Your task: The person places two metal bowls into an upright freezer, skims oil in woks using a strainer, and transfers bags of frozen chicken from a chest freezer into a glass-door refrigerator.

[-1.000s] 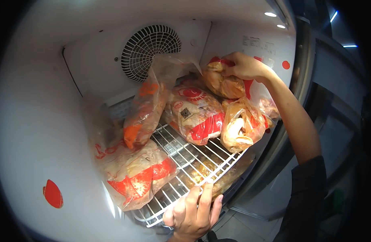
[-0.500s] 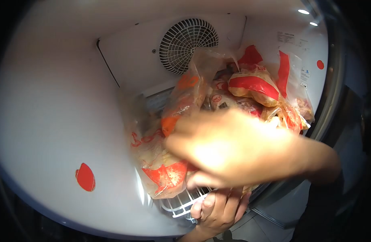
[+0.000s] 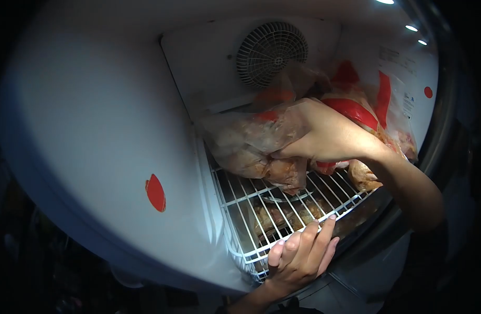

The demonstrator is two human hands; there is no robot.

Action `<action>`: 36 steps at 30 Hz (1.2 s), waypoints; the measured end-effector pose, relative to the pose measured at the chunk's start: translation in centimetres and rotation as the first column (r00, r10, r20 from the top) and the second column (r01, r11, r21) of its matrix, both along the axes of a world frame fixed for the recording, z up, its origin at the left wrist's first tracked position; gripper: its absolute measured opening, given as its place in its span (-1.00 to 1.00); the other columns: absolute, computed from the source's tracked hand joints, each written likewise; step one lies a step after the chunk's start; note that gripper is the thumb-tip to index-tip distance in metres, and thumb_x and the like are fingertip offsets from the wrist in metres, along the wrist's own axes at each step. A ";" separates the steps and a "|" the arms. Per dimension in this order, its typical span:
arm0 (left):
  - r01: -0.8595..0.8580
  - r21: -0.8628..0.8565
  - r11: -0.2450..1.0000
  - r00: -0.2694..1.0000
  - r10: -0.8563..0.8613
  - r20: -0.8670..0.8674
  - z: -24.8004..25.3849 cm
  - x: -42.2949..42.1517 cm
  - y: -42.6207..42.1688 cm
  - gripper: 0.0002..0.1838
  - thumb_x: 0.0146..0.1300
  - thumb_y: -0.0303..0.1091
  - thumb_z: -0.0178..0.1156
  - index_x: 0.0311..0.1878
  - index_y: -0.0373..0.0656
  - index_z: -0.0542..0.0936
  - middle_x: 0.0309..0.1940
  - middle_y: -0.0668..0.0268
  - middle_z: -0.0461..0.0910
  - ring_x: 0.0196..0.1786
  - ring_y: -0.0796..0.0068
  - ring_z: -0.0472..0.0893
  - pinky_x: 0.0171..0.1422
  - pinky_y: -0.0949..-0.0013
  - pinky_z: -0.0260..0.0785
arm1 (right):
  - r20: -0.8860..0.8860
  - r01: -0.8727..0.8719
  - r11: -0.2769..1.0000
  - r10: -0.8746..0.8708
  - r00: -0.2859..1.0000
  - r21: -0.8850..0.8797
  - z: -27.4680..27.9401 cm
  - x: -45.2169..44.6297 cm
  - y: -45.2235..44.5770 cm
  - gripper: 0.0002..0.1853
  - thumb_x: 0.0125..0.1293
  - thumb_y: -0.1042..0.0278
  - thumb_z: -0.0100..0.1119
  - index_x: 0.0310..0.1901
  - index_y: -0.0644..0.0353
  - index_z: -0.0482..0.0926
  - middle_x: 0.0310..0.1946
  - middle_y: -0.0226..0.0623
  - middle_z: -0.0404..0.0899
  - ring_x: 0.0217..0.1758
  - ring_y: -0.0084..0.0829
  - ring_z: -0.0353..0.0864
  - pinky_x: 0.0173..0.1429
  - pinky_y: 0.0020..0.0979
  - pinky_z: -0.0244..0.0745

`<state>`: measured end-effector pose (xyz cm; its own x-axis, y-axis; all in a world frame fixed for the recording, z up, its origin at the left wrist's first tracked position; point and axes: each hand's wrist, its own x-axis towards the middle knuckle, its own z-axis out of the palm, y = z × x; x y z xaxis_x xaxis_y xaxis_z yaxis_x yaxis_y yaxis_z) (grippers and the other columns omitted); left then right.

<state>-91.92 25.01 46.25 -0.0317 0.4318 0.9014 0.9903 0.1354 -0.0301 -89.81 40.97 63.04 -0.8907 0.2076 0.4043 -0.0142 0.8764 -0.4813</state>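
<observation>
My right hand (image 3: 334, 133) reaches across the freezer compartment, its fingers closed on a clear plastic bag (image 3: 240, 141) of what looks like pieces of meat. Part of that bag is hidden behind the hand. Below it is a white wire shelf (image 3: 244, 199), partly bare at the front. My left hand (image 3: 300, 256) lies at the shelf's front rail, fingers stretched out and touching the edge. Behind my right hand, more bags with red markings (image 3: 358, 112) are piled at the back right.
A round fan grille (image 3: 272, 52) is set in the back wall. White side wall (image 3: 109, 131) with a red sticker (image 3: 156, 192) bounds the left. Under the wire shelf lie more bagged items (image 3: 272, 220). A dark door frame (image 3: 434, 141) runs down the right.
My right hand has moved back and up, and the front of the wire shelf is now uncovered. The bag at the left has shifted back. My left hand's fingers have straightened along the rail.
</observation>
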 end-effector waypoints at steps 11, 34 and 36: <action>-0.009 0.000 1.000 1.000 0.009 0.004 -0.1 0.2 0.1 -0.57 0.08 0.11 0.27 -0.01 0.19 0.67 -0.27 0.64 0.56 -0.21 0.67 0.35 0.11 0.33 -0.09 | 0.022 0.111 0.993 -0.111 0.994 -0.030 0.4 0.1 0.6 -0.67 0.01 0.32 0.34 -0.24 0.41 0.62 -0.46 -0.06 0.65 -0.40 -0.25 0.66 -0.18 -0.32 0.53; 0.042 0.058 0.997 0.999 -0.043 0.024 -0.6 1.1 1.0 -0.59 -0.04 -0.13 0.29 -0.09 -0.06 0.62 -0.29 0.38 0.54 -0.15 0.39 0.45 0.20 0.19 -0.05 | -0.536 0.774 0.458 -0.559 0.633 0.437 0.3 17.8 5.6 -0.44 0.17 0.17 0.29 0.15 0.26 0.40 0.06 0.00 0.46 0.08 -0.05 0.52 0.17 -0.18 0.44; 0.036 0.052 0.998 0.999 -0.037 0.028 -0.7 1.0 1.1 -0.60 -0.04 -0.14 0.29 -0.10 -0.07 0.61 -0.31 0.37 0.53 -0.16 0.38 0.44 0.19 0.18 -0.05 | -0.577 0.827 0.368 -0.593 0.561 0.425 -1.1 18.4 7.3 -0.44 0.13 0.02 0.32 -0.01 0.33 0.44 -0.19 0.02 0.55 -0.08 -0.04 0.59 -0.03 -0.18 0.53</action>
<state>-90.90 26.08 45.58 -0.0432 0.3866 0.9212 0.9950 0.0996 0.0049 -71.37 48.27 61.94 -0.3443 0.3156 0.8843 0.7357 0.6758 0.0453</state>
